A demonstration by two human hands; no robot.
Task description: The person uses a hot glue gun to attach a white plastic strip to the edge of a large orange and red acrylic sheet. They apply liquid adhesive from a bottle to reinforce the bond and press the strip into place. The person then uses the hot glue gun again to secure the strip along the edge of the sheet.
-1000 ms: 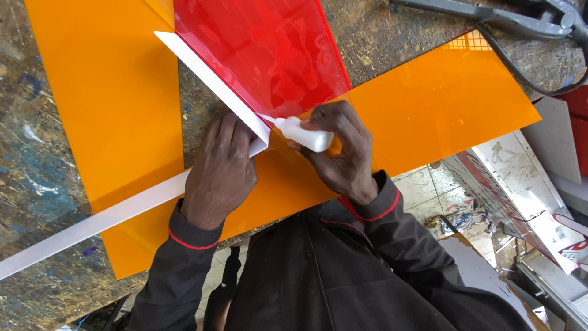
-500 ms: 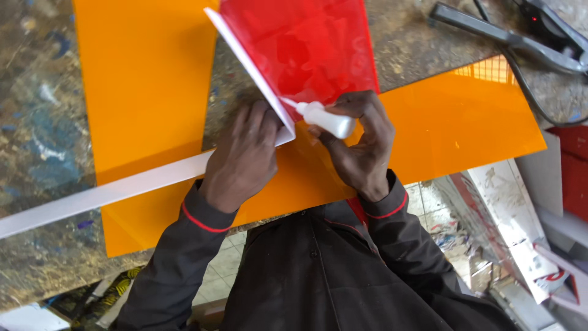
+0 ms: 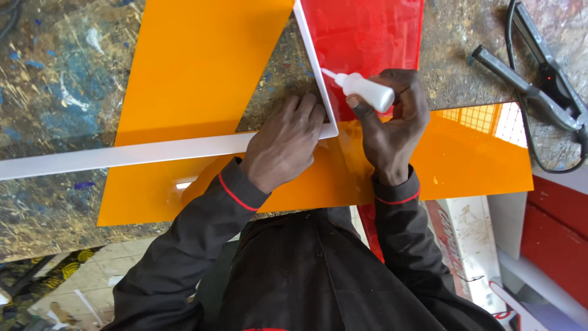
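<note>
My left hand (image 3: 286,142) lies flat, fingers together, pressing on the corner where two white plastic strips (image 3: 128,154) meet in an L shape. My right hand (image 3: 390,125) grips a small white squeeze bottle (image 3: 366,91), its nozzle pointing left and touching the upright white strip's edge beside a red acrylic sheet (image 3: 367,37). Under both hands lie orange acrylic sheets (image 3: 202,67), one upright at the left, one running right past the bench edge.
The paint-spattered workbench (image 3: 55,79) carries a grey hand tool with a black cord (image 3: 539,79) at the upper right. Below the bench edge are tiled floor (image 3: 92,282) and red and white panels (image 3: 539,245) at the right.
The view has shifted so the work sits further right and more upright. The bottle's nozzle now rests against the upright white strip, higher along it than before. My left hand stays on the corner.
</note>
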